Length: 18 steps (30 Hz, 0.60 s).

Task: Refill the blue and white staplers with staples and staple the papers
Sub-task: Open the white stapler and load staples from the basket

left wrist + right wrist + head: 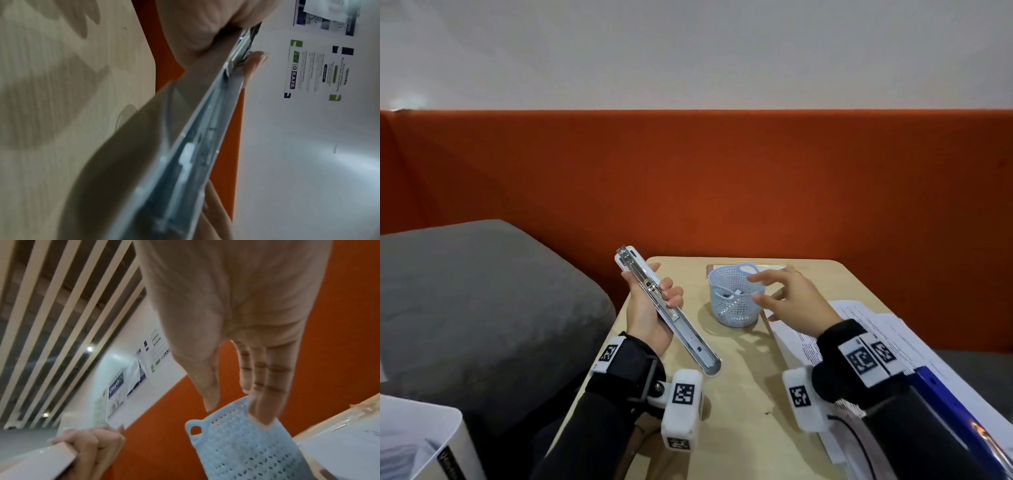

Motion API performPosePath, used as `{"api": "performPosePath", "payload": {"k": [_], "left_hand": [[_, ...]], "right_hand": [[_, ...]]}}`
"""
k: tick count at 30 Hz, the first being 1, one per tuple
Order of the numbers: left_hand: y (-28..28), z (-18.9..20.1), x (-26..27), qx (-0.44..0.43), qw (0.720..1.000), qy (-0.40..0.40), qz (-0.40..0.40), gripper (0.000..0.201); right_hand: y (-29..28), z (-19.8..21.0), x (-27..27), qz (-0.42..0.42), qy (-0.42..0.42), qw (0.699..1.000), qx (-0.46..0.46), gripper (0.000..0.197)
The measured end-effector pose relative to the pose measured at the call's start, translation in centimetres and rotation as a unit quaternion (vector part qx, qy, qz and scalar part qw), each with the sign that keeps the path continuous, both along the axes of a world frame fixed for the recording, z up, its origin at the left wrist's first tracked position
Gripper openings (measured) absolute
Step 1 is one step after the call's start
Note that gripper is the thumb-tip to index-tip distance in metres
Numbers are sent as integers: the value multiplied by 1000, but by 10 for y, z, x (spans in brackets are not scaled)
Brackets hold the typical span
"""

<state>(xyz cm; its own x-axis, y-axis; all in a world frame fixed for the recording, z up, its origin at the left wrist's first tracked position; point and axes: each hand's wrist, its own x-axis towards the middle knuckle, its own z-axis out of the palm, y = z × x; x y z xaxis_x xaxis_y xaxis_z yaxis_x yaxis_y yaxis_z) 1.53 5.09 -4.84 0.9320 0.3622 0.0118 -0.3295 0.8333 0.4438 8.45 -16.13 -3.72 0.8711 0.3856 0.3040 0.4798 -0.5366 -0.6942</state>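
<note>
My left hand [650, 305] grips the white stapler [664, 310], unfolded flat with its metal staple channel facing up, above the table's left edge. The left wrist view runs along that open channel [195, 146] with my fingers [254, 65] curled round its far part. My right hand [787, 301] hovers open, fingers spread, just right of and over the rim of a small pale-blue mesh basket [736, 301] holding small items I cannot make out. In the right wrist view the straight fingers [265, 381] reach the basket [246, 447]. Printed papers [866, 329] lie at the right.
A light wooden table [736, 394] stands against an orange padded back [722, 178]. A grey cushion [476, 308] lies left of it. A blue folder [955, 411] rests on the papers under my right forearm. A white box [424, 445] sits at the bottom left.
</note>
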Motion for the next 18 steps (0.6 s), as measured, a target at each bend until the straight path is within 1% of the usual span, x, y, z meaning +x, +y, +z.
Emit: {"api": "performPosePath", "payload": {"k": [1, 2, 3, 5, 7, 8, 13, 15, 18], "left_hand": [[0, 0, 0, 1, 1000, 4, 1, 49], [0, -1, 0, 2, 1000, 10, 1, 49], [0, -2, 0, 2, 1000, 15, -1, 48], [0, -4, 0, -4, 1000, 25, -9, 48], [1, -5, 1, -15, 999, 35, -13, 49], [2, -5, 1, -19, 999, 40, -14, 49], [3, -7, 2, -22, 998, 56, -18, 48], [2, -9, 1, -16, 997, 64, -28, 47], [1, -10, 1, -10, 996, 78, -42, 47]], "right_hand": [[1, -1, 6, -2, -2, 998, -67, 33], [3, -2, 10, -3, 1, 994, -113, 35], [5, -2, 11, -3, 4, 991, -137, 34], [6, -2, 11, -2, 6, 989, -150, 25], [7, 0, 7, 1, 9, 989, -147, 6], [6, 0, 4, 7, 10, 990, -143, 5], [-7, 9, -11, 25, 10, 989, -147, 23], [-13, 13, -19, 41, -9, 982, -186, 27], [-18, 19, -28, 53, -31, 969, -238, 18]]}}
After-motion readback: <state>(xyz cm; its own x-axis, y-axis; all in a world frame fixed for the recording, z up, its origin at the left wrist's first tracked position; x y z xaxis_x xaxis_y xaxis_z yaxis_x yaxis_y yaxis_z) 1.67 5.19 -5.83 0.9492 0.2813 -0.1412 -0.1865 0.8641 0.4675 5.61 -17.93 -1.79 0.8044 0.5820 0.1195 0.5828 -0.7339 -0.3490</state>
